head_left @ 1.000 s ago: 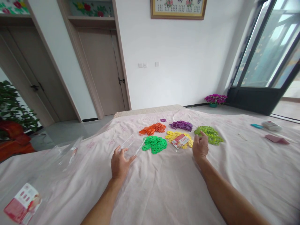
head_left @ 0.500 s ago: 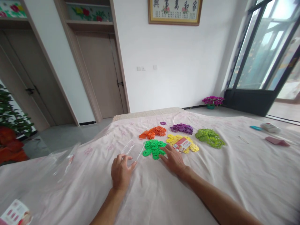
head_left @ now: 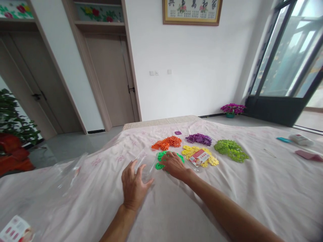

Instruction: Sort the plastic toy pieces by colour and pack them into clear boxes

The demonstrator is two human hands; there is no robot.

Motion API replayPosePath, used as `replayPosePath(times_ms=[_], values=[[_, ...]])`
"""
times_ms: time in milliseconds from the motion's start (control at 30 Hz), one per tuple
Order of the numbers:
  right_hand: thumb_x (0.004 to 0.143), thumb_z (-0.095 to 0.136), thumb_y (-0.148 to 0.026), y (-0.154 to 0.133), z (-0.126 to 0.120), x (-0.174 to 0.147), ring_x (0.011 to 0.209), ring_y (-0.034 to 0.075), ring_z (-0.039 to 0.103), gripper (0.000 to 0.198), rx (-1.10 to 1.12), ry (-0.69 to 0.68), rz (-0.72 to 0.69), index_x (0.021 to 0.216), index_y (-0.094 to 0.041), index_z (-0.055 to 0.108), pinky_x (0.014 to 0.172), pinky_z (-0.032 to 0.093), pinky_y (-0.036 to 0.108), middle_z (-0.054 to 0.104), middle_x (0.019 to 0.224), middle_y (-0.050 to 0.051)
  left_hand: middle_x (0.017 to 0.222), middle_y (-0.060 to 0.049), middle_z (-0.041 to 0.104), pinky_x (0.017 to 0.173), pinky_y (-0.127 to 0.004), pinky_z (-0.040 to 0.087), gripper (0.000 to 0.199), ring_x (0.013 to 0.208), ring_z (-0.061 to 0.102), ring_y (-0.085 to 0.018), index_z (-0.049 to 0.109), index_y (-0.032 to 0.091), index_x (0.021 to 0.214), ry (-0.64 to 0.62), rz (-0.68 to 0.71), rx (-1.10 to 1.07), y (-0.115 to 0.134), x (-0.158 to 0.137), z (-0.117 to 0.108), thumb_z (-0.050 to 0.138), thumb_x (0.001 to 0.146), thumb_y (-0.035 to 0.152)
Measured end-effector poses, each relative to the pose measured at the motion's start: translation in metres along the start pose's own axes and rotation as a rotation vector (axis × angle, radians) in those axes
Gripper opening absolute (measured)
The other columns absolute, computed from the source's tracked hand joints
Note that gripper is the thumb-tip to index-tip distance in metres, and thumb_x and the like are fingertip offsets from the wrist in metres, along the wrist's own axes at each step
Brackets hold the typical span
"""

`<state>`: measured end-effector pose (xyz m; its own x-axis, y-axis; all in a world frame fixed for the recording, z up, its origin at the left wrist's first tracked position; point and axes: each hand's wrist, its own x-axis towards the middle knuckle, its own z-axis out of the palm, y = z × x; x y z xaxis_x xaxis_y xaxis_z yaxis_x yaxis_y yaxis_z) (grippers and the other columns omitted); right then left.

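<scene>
My left hand (head_left: 135, 185) is at the near left side of a clear plastic box (head_left: 148, 164), thumb and fingers spread apart. The box is see-through, so its outline is faint. My right hand (head_left: 174, 165) reaches down onto a pile of green snowflake discs (head_left: 160, 155), its fingers bent and pressed together among them. The hand covers much of that pile, and its fingertips are partly hidden. Right of it, a clear plastic lid with a red and white label (head_left: 199, 157) lies over the yellow snowflake discs (head_left: 213, 161).
Orange discs (head_left: 168, 143), purple discs (head_left: 199, 138) and lime green discs (head_left: 230, 150) lie in piles behind. One purple disc (head_left: 178, 132) sits apart. Clear plastic packaging (head_left: 70, 173) rests at left, a printed label (head_left: 16, 230) near the front. A pink item (head_left: 309, 155) is at far right.
My right hand has moved left from beside the labelled lid onto the green discs, and its fingers have bent. My left hand's fingers have spread at the box. The view has shifted slightly.
</scene>
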<state>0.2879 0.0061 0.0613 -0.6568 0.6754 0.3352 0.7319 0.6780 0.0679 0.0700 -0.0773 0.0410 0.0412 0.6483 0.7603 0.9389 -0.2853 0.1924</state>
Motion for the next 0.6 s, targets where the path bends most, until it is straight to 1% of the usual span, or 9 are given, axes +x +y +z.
replayPosePath(times_ms=[67, 133, 233, 300, 367, 467, 533, 600], values=[[0.087, 0.064, -0.032, 0.001, 0.005, 0.001, 0.103, 0.024, 0.048, 0.01, -0.011, 0.013, -0.018, 0.094, -0.027, 0.07, 0.086, 0.034, 0.035, 0.067, 0.097, 0.003, 0.139, -0.017, 0.045, 0.102, -0.055, 0.037, 0.057, 0.127, 0.043, -0.039, 0.062, 0.022, 0.117, -0.012, -0.012, -0.035, -0.002, 0.0, 0.006, 0.078, 0.067, 0.042], [0.091, 0.06, -0.033, -0.001, 0.009, 0.001, 0.098, 0.022, 0.05, 0.012, -0.007, 0.045, -0.017, 0.092, -0.025, 0.068, 0.084, 0.034, 0.034, 0.067, 0.092, 0.003, 0.139, -0.016, 0.045, 0.101, -0.054, 0.039, 0.048, 0.128, 0.044, -0.036, 0.062, 0.022, 0.115, -0.023, -0.036, -0.051, -0.005, 0.001, 0.012, 0.075, 0.072, 0.037], [0.094, 0.054, -0.033, -0.002, 0.015, 0.0, 0.091, 0.02, 0.051, 0.016, 0.012, 0.101, 0.017, 0.09, -0.023, 0.067, 0.081, 0.034, 0.033, 0.066, 0.088, 0.004, 0.133, -0.012, 0.053, 0.103, -0.051, 0.04, 0.025, 0.127, 0.046, -0.032, 0.066, 0.024, 0.106, -0.023, -0.046, -0.049, -0.008, 0.002, 0.016, 0.065, 0.081, 0.025], [0.096, 0.052, -0.032, -0.001, 0.017, -0.001, 0.089, 0.02, 0.051, 0.018, 0.029, 0.142, 0.056, 0.09, -0.023, 0.066, 0.079, 0.034, 0.032, 0.066, 0.086, 0.003, 0.125, -0.009, 0.059, 0.104, -0.05, 0.039, 0.019, 0.125, 0.049, -0.03, 0.067, 0.025, 0.099, -0.019, -0.027, -0.056, -0.01, 0.002, 0.017, 0.061, 0.082, 0.019], [0.097, 0.048, -0.032, 0.001, 0.019, -0.002, 0.087, 0.02, 0.052, 0.022, 0.053, 0.195, 0.135, 0.091, -0.023, 0.066, 0.077, 0.035, 0.032, 0.066, 0.085, 0.004, 0.117, -0.008, 0.063, 0.104, -0.048, 0.039, 0.017, 0.12, 0.052, -0.029, 0.065, 0.024, 0.094, -0.017, -0.014, -0.076, -0.01, 0.003, 0.015, 0.059, 0.081, 0.015], [0.099, 0.041, -0.031, 0.008, 0.02, -0.005, 0.086, 0.021, 0.053, 0.028, 0.123, 0.326, 0.327, 0.093, -0.02, 0.066, 0.077, 0.037, 0.032, 0.065, 0.086, 0.006, 0.109, -0.008, 0.064, 0.102, -0.046, 0.041, 0.017, 0.115, 0.054, -0.027, 0.061, 0.022, 0.089, -0.01, -0.033, -0.11, -0.011, 0.004, 0.014, 0.058, 0.077, 0.011], [0.1, 0.037, -0.031, 0.012, 0.02, -0.007, 0.087, 0.021, 0.055, 0.031, 0.22, 0.443, 0.441, 0.096, -0.018, 0.065, 0.079, 0.04, 0.032, 0.064, 0.089, 0.007, 0.106, -0.008, 0.063, 0.102, -0.045, 0.041, 0.018, 0.114, 0.054, -0.028, 0.058, 0.021, 0.087, -0.005, -0.059, -0.124, -0.011, 0.004, 0.013, 0.057, 0.074, 0.009], [0.1, 0.035, -0.034, 0.014, 0.019, -0.007, 0.088, 0.02, 0.057, 0.033, 0.351, 0.543, 0.503, 0.098, -0.018, 0.064, 0.08, 0.042, 0.031, 0.063, 0.091, 0.007, 0.106, -0.009, 0.061, 0.101, -0.045, 0.042, 0.019, 0.114, 0.054, -0.028, 0.055, 0.021, 0.086, -0.006, -0.076, -0.145, -0.012, 0.005, 0.013, 0.055, 0.073, 0.007]])
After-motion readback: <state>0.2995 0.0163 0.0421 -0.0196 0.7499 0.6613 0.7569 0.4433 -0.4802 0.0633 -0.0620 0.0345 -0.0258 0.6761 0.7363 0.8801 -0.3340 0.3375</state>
